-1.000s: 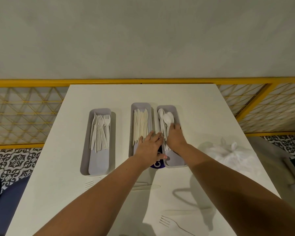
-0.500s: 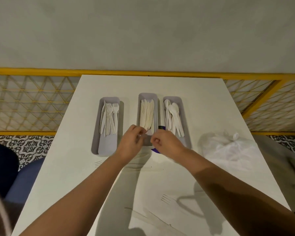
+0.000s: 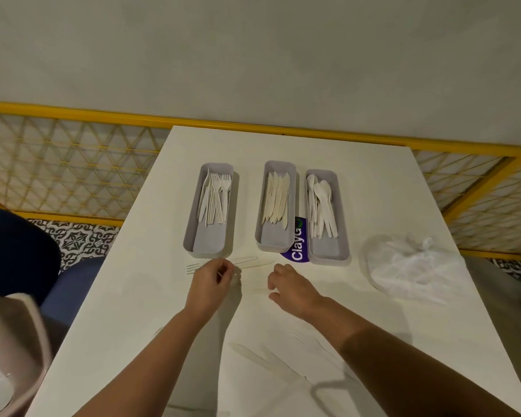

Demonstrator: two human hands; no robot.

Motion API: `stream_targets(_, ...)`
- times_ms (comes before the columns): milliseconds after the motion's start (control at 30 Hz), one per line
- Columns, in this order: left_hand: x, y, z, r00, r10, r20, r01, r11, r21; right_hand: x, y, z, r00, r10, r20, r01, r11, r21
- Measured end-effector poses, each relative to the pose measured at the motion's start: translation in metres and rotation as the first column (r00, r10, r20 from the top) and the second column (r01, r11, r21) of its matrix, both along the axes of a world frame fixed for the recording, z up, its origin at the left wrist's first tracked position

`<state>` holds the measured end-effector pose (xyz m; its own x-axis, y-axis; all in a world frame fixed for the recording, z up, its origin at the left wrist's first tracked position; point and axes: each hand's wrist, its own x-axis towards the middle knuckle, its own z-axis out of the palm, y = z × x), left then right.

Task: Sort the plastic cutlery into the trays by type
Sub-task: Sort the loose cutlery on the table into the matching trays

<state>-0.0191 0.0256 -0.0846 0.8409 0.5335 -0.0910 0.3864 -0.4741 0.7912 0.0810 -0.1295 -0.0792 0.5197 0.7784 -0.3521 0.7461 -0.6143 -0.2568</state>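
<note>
Purple sticker on table, btwn knife tray & spoon tray, reads "ClayG", rest hidden.

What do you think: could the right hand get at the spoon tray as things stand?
Probably yes. The right hand hovers over bare table just short of the spoon tray, fingers loosely curled, apparently empty. Nothing stands between them; the plastic bag lies to one side.
</note>
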Motion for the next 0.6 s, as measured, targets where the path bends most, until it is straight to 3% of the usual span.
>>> stream_targets(200,-0.012,0.002,0.005,0.998,0.066,0.013,-0.066,0.998,-0.023,-0.008,0.003,0.000,0.994,0.091,0.067,-0.086,0.993,-0.081)
stream_targets(433,-0.022,0.011,0.006,0.989,0.149,0.017,-0.147,0.985,-0.089,-0.021,-0.004,-0.012,0.916,0.226,0.332,-0.214,0.974,-0.073)
stream_targets(600,-0.028,0.009,0.007,0.986,0.168,0.017,-0.164,0.975,-0.149,-0.025,-0.006,-0.019,0.945,0.065,0.321,-0.095,0.992,0.079)
